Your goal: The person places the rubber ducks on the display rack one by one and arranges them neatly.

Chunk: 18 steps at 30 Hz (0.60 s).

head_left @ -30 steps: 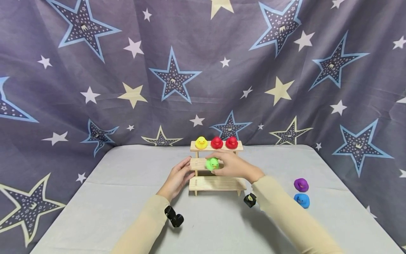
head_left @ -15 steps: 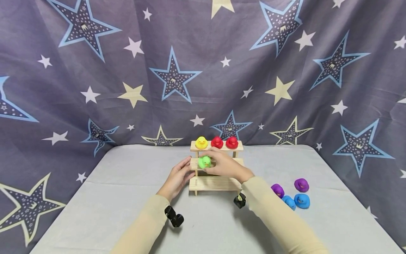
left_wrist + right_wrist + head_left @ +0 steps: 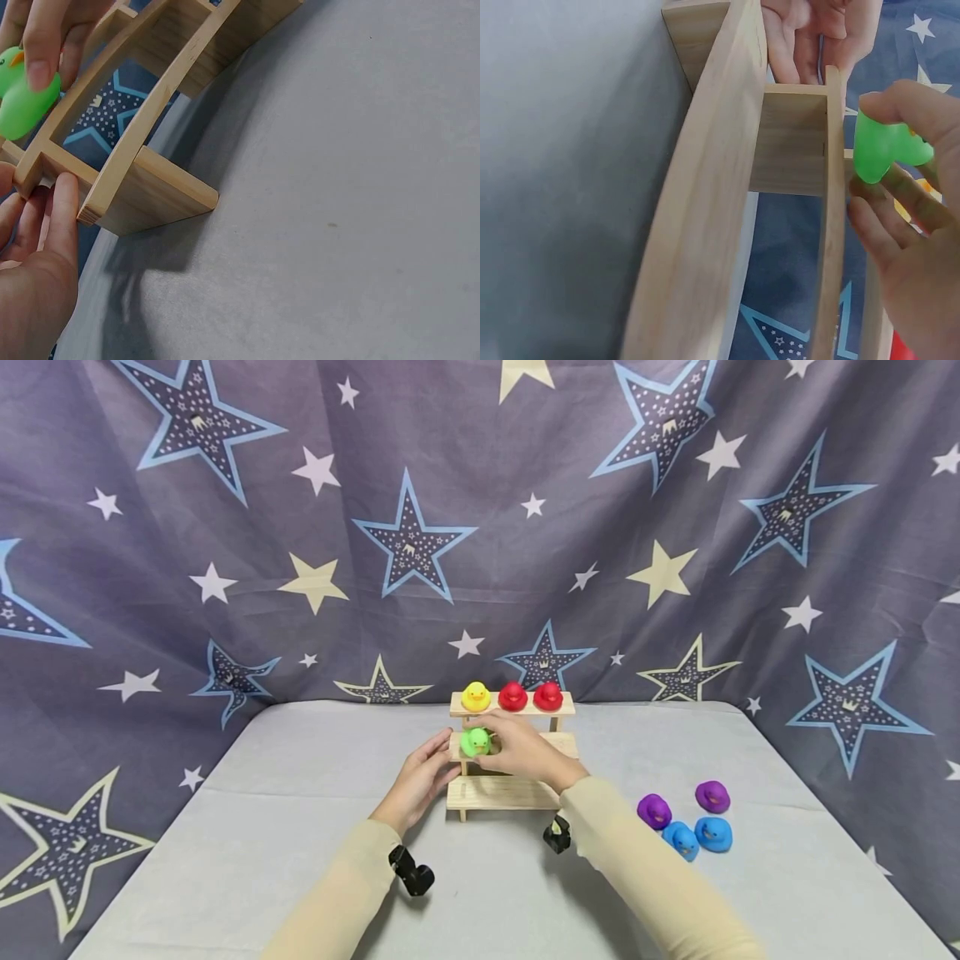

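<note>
A three-tier wooden display stand [image 3: 510, 789] is upright on the table. My right hand [image 3: 522, 749] pinches a green rubber duck [image 3: 475, 742] between thumb and fingers at the left end of the middle tier. In the right wrist view the duck [image 3: 877, 146] is right beside that tier's edge; whether it touches the wood I cannot tell. My left hand [image 3: 417, 783] holds the stand's left end, with its thumb and fingers around the middle tier's end in the left wrist view. On the top tier sit a yellow duck [image 3: 476, 697] and two red ducks [image 3: 512, 697].
To the right on the table [image 3: 300, 827] lie two purple ducks [image 3: 712, 797] and two blue ducks [image 3: 714, 834], close together near my right forearm. A star-patterned cloth [image 3: 465, 602] hangs behind the table and along its sides.
My right hand has carried the green duck leftward along the middle tier. As the forearm shifted left, a purple and a blue duck came into sight. The left hand stays put.
</note>
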Available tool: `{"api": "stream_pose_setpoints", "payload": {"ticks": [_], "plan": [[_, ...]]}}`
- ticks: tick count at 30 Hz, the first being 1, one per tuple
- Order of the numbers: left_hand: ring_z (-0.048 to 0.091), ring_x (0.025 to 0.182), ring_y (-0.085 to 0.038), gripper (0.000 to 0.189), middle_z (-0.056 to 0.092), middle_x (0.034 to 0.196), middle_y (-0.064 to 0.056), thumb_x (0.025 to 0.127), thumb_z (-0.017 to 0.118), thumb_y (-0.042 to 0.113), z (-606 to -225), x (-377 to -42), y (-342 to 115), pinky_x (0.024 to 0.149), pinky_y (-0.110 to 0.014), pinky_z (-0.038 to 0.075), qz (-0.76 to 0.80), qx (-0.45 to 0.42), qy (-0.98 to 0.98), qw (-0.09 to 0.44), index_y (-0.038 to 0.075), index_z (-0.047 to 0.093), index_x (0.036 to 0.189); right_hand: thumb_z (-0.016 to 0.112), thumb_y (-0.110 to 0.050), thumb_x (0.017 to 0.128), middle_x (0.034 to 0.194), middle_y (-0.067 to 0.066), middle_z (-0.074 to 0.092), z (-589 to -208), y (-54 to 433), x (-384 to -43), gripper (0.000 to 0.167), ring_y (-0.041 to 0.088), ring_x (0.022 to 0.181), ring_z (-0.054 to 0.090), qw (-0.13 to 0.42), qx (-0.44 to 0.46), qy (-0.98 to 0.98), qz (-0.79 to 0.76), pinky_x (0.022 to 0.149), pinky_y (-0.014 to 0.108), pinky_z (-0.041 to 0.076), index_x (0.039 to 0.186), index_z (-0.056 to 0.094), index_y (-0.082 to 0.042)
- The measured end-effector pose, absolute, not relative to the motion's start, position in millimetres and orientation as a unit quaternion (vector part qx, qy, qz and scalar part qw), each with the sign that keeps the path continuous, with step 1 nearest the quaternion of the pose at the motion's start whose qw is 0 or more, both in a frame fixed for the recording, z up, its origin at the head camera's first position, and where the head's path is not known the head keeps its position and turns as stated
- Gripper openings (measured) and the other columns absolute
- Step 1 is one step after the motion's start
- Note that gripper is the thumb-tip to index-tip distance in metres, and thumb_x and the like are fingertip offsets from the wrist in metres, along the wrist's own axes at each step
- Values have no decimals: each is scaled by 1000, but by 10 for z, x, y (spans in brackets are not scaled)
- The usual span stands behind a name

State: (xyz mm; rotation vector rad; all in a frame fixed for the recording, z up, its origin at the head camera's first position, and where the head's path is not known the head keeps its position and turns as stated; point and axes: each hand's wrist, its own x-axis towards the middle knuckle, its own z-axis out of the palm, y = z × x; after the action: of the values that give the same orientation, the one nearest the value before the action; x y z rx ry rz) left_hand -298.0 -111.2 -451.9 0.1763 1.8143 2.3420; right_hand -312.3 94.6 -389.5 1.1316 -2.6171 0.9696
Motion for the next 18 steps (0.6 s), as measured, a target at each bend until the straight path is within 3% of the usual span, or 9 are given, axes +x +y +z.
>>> {"api": "stream_pose_setpoints", "payload": {"ticks": [7,18], "plan": [[40,139,-31,54,32,157,-18,105,43,6,-4504,-2974,-1110,107,-32,49,784,53,612,89,3,28,157,80,-9,82,121,8,64,-3951,922,-3162,49,17,96,57,79,378,-868,313,84,28,55,129,65,-5],[39,139,-32,54,32,157,-19,105,44,6,-4509,-2978,-1118,109,-34,47,784,57,611,88,2,28,157,81,-12,83,129,8,65,-3987,897,-3203,53,21,111,61,73,362,-871,324,99,34,54,133,63,-3]]}}
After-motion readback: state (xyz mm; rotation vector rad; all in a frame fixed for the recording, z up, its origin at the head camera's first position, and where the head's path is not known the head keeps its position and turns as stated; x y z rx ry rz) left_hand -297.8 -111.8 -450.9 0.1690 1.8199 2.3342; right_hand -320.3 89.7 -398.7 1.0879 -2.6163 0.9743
